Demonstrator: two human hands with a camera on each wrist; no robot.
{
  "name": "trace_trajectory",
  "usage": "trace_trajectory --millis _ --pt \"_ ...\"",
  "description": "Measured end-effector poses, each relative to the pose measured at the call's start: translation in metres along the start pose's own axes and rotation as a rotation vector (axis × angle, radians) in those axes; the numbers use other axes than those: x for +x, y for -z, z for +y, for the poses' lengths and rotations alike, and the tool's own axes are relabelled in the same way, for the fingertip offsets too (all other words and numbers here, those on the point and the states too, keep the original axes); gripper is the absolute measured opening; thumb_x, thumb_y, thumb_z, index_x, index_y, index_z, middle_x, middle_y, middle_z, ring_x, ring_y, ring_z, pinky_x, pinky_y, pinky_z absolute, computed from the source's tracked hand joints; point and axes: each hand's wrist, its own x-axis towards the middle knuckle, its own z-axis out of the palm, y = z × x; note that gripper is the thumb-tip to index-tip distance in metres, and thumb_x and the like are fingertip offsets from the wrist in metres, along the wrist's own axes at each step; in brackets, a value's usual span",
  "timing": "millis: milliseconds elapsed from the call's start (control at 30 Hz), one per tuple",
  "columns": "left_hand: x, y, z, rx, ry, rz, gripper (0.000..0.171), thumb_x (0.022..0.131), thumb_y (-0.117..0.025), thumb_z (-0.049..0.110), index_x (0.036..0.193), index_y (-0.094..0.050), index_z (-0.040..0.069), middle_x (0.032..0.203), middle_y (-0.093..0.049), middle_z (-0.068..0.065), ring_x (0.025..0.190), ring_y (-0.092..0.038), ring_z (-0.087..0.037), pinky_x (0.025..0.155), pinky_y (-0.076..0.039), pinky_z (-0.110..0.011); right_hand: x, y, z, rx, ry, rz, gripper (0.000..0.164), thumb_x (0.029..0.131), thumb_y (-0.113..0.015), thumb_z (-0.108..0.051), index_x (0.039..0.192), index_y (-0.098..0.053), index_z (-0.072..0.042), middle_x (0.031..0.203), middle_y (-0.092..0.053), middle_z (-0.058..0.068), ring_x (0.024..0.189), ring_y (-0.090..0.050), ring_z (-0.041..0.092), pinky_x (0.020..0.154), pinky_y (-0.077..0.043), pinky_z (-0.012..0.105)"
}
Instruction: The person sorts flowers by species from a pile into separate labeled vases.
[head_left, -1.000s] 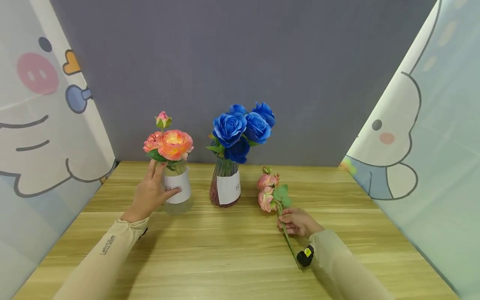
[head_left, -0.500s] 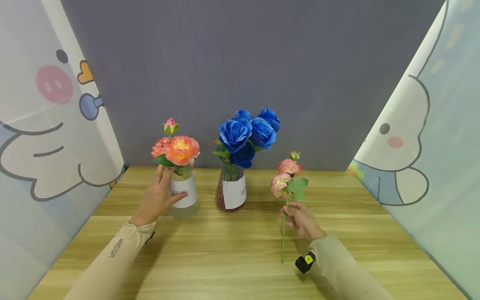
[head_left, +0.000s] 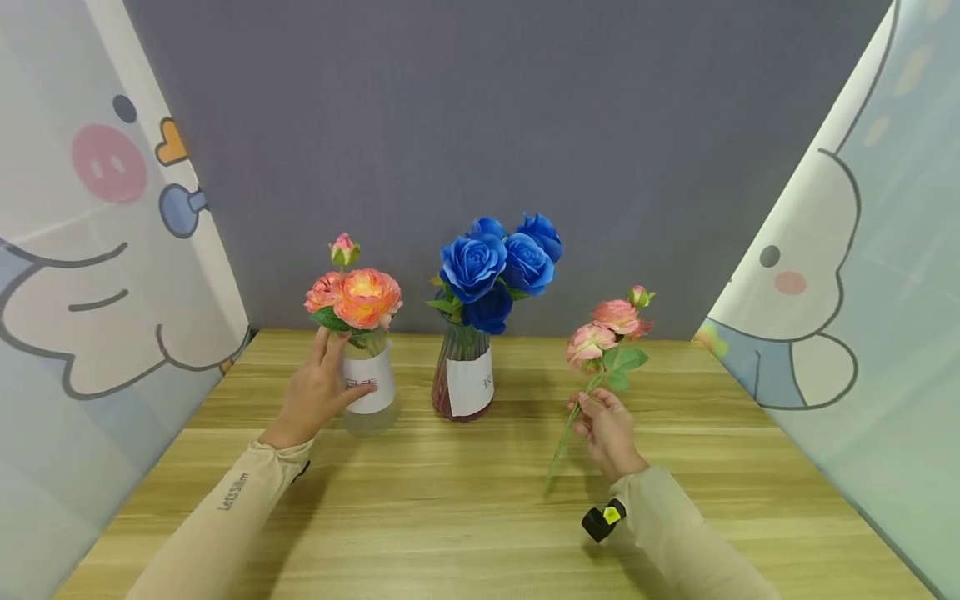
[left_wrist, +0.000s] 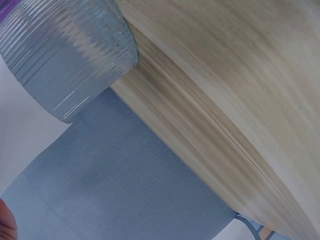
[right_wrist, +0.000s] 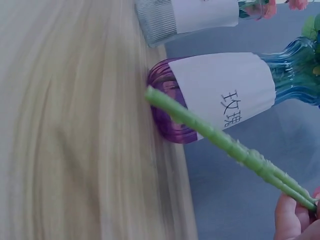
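My left hand (head_left: 311, 396) holds a clear ribbed glass vase (head_left: 370, 419), thumb across its white label and fingers up by the neck. Orange-pink artificial flowers (head_left: 366, 298) and a bud stand in it. In the left wrist view the ribbed glass (left_wrist: 80, 55) fills the upper left, with a fingertip (left_wrist: 6, 222) at the left edge. My right hand (head_left: 609, 425) pinches the stem of a pink artificial flower spray (head_left: 592, 342), which leans right above the table. Its green stem (right_wrist: 220, 139) points away from the fingers in the right wrist view, bare end free.
Between the hands stands a purple-blue glass vase (head_left: 442, 392) of blue roses (head_left: 474, 267), with a handwritten paper label (right_wrist: 220, 95). Behind the wooden table (head_left: 450, 517) rises a grey panel (head_left: 525, 125). Cartoon-printed cloths (head_left: 97, 308) hang at both sides.
My right hand has lifted the pink flower spray off the table and tilted its blooms up and right, the stem's end swinging left. My left hand stays on the clear vase.
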Motion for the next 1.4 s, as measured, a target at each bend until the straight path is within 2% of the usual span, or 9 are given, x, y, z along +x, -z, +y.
trace_trajectory --millis 233,433,700,933,1100,1300,1400 --pt "-0.001 -0.002 0.002 0.012 -0.006 0.009 0.131 0.048 -0.096 0.021 0.152 -0.019 0.009 0.148 -0.029 -0.025 0.064 -0.055 -0.03 0.05 -0.05 -0.044 -0.005 -0.008 -0.011 0.071 0.042 0.073 0.012 0.1 -0.045 0.0 0.092 -0.039 -0.008 0.073 -0.066 -0.002 0.064 -0.062 0.008 0.044 -0.039 0.018" --pt "0.0 -0.001 0.002 0.023 -0.009 0.012 0.128 0.048 -0.097 0.022 0.151 -0.022 0.007 0.144 -0.032 -0.027 0.055 -0.05 -0.024 0.044 -0.048 -0.042 -0.01 -0.019 -0.024 0.134 0.089 0.115 0.014 0.1 -0.044 -0.001 0.09 -0.038 -0.009 0.075 -0.063 -0.001 0.069 -0.062 0.009 0.047 -0.043 0.019" --pt "0.003 0.0 0.001 0.033 0.005 0.004 0.128 0.048 -0.097 0.022 0.151 -0.023 0.008 0.146 -0.031 -0.026 0.059 -0.055 -0.029 0.046 -0.049 -0.045 -0.008 -0.032 -0.041 0.21 0.159 0.096 0.014 0.1 -0.044 -0.003 0.094 -0.034 -0.01 0.08 -0.062 0.003 0.071 -0.059 0.012 0.05 -0.043 0.022" --pt "0.0 0.0 0.001 0.043 -0.003 0.016 0.13 0.046 -0.097 0.022 0.151 -0.021 0.005 0.145 -0.031 -0.029 0.051 -0.047 -0.022 0.043 -0.047 -0.042 -0.005 -0.043 -0.053 0.258 0.215 0.098 0.013 0.099 -0.046 -0.002 0.094 -0.036 -0.008 0.078 -0.063 0.004 0.069 -0.06 0.013 0.054 -0.049 0.023" --pt "-0.002 -0.001 0.001 0.041 0.004 0.008 0.129 0.047 -0.097 0.024 0.151 -0.022 0.006 0.145 -0.032 -0.028 0.053 -0.049 -0.023 0.044 -0.048 -0.041 -0.007 -0.048 -0.061 0.305 0.231 0.082 0.014 0.098 -0.048 -0.003 0.094 -0.035 -0.009 0.078 -0.062 0.004 0.067 -0.06 0.013 0.057 -0.052 0.025" --pt "-0.001 0.0 0.002 0.029 -0.001 0.011 0.127 0.047 -0.097 0.021 0.149 -0.024 0.003 0.144 -0.031 -0.029 0.051 -0.047 -0.022 0.044 -0.048 -0.041 -0.009 -0.054 -0.07 0.304 0.244 0.037 0.011 0.099 -0.047 -0.007 0.092 -0.039 -0.008 0.084 -0.06 0.004 0.074 -0.059 0.014 0.058 -0.051 0.027" --pt "0.0 0.0 0.002 0.031 -0.007 0.014 0.127 0.046 -0.097 0.02 0.149 -0.024 0.003 0.144 -0.031 -0.029 0.051 -0.048 -0.022 0.043 -0.048 -0.041 -0.01 -0.058 -0.072 0.315 0.222 0.025 0.009 0.099 -0.047 -0.008 0.093 -0.041 -0.008 0.085 -0.06 0.003 0.076 -0.059 0.015 0.058 -0.051 0.028"
